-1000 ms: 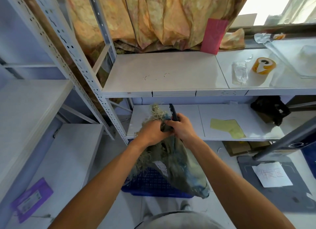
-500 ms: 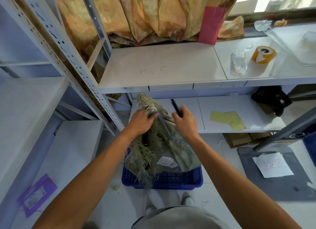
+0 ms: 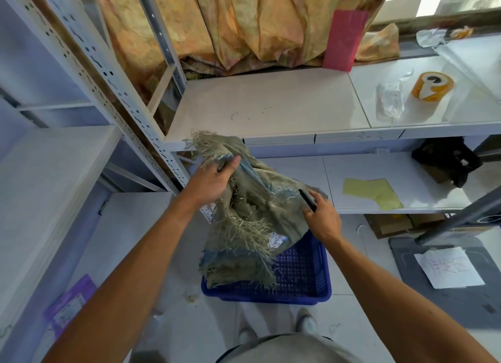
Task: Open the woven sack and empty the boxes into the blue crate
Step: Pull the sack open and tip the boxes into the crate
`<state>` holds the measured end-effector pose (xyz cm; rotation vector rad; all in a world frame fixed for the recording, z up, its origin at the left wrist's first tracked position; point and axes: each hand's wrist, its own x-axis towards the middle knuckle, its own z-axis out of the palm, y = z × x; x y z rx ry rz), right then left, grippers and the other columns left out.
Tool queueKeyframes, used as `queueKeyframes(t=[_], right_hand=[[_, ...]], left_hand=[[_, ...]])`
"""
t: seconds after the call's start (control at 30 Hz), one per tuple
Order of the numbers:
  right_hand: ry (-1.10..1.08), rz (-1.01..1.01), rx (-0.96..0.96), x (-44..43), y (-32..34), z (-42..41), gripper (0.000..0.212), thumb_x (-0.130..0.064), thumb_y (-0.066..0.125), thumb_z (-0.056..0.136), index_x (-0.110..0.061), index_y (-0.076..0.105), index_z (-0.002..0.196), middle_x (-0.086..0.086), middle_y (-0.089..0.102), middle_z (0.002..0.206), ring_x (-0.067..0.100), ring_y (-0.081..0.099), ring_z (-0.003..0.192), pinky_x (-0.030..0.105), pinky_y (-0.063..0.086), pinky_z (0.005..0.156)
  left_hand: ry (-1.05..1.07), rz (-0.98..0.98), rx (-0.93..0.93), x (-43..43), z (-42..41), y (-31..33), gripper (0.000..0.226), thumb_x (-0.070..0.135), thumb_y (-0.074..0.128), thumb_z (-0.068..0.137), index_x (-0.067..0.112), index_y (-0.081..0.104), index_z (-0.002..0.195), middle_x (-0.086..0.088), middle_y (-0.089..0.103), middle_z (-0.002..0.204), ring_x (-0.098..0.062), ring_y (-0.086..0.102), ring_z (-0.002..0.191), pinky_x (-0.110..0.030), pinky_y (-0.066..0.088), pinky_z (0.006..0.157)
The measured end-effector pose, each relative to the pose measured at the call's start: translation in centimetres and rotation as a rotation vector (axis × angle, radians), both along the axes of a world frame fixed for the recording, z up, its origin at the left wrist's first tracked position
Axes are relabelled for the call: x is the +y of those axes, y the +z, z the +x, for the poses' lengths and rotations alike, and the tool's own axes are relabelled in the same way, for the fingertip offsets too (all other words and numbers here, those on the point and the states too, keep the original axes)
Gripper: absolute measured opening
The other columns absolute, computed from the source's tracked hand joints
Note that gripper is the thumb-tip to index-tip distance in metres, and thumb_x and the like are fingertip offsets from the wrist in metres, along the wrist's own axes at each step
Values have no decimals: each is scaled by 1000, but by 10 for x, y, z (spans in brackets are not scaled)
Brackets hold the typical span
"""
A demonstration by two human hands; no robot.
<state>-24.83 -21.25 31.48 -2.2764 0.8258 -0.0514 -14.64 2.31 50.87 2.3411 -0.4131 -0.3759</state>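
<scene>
A frayed grey-green woven sack [image 3: 252, 213] hangs over the blue perforated crate [image 3: 301, 281] on the floor, its lower end resting inside the crate. My left hand [image 3: 214, 181] grips the sack's frayed upper end, lifted toward the shelf edge. My right hand [image 3: 322, 216] holds the sack's right edge together with a thin black tool [image 3: 307, 200]. A white label [image 3: 276, 239] shows on the sack. No boxes are visible; the sack covers much of the crate's inside.
White metal shelving [image 3: 271, 110] stands ahead, with a perforated upright [image 3: 108, 75] at left. Tape roll [image 3: 432, 86], plastic bag [image 3: 390, 99] and red card [image 3: 344, 40] lie on the upper shelf; yellow paper [image 3: 371, 194] and a black bag [image 3: 447, 162] on the lower. My shoes [image 3: 306, 322] stand near the crate.
My hands have moved apart: the left lifted the sack's frayed end up and left, the right dropped to the right edge. The sack spread out and its lower end sank into the crate.
</scene>
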Motion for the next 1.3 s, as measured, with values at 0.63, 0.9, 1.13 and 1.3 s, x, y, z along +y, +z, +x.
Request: queueKeyframes(t=[0.63,0.9,1.13,1.3], right_hand=[[164,-222,27,4,17,31,31,-35,58,97,-24,65,125,3,54,137,31,64,103,40,54,76],[58,-69,172,-1,-2,16,55,-49,56,96,-15,47,138,16,64,120,37,63,106,41,47,77],[-172,273,101,8,-26,12,40,-40,59,96,-7,63,118,13,66,92,31,61,82,38,48,69],[-209,318,82,3,-35,7,61,-60,55,91,-18,54,135,17,67,118,38,62,109,44,49,87]], left_hand=[[427,-924,561,16,-1,39,37,42,55,101,11,72,113,-16,76,114,-32,74,101,-44,58,85],[469,-1039,615,22,-9,40,34,38,53,103,10,73,102,-14,79,94,-28,78,79,-36,62,62],[492,-1049,612,20,-5,25,58,31,51,105,10,81,60,-10,77,68,-22,75,57,-29,56,43],[479,-975,557,36,-2,23,28,28,58,101,5,72,107,-11,78,88,-23,77,75,-32,63,65]])
